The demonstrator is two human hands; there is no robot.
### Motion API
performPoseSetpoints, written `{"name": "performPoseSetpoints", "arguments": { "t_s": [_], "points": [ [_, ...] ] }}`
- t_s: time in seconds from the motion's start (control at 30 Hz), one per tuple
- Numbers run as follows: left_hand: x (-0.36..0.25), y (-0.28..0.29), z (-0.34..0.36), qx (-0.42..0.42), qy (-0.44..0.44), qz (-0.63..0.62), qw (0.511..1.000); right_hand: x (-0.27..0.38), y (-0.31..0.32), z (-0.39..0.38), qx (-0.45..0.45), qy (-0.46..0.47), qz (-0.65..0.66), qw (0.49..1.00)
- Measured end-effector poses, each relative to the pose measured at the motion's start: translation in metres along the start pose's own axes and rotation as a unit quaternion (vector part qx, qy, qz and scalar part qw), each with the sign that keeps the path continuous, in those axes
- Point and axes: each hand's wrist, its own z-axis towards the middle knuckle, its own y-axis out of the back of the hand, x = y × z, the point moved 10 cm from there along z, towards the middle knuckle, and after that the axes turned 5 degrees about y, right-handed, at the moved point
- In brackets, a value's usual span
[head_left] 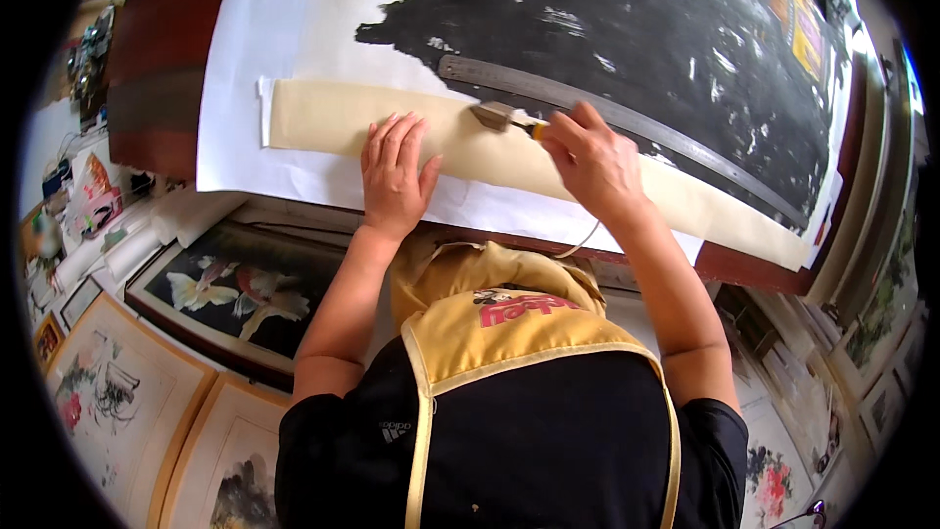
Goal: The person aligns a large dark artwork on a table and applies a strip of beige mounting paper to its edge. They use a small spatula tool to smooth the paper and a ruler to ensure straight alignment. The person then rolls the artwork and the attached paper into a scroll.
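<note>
The person's right hand (pixel 595 162) is clamping the handle of a scraper (pixel 493 116), its blade hanging over a cream paper strip (pixel 318 118) lying near the table's (pixel 162 88) front edge. The left hand (pixel 397 171) is resting flat there, thumb apart, grasping nothing. Beyond, a steel ruler (pixel 539 90) is lying.
</note>
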Motion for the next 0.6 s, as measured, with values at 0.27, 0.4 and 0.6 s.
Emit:
{"name": "performPoseSetpoints", "arguments": {
  "t_s": [0.27, 0.4, 0.6],
  "points": [
    [-0.06, -0.037, 0.004, 0.058, -0.069, -0.027, 0.996, -0.093, 0.052, -0.093, 0.0, -0.073, -0.032, 0.997],
    [-0.079, -0.05, 0.004, 0.075, -0.067, -0.007, 0.995, -0.087, 0.044, -0.076, 0.006, -0.066, -0.015, 0.998],
    [-0.066, -0.036, -0.004, 0.052, -0.038, 0.001, 0.998, -0.047, 0.021, -0.035, 0.027, -0.028, -0.007, 0.999]
  ]
}}
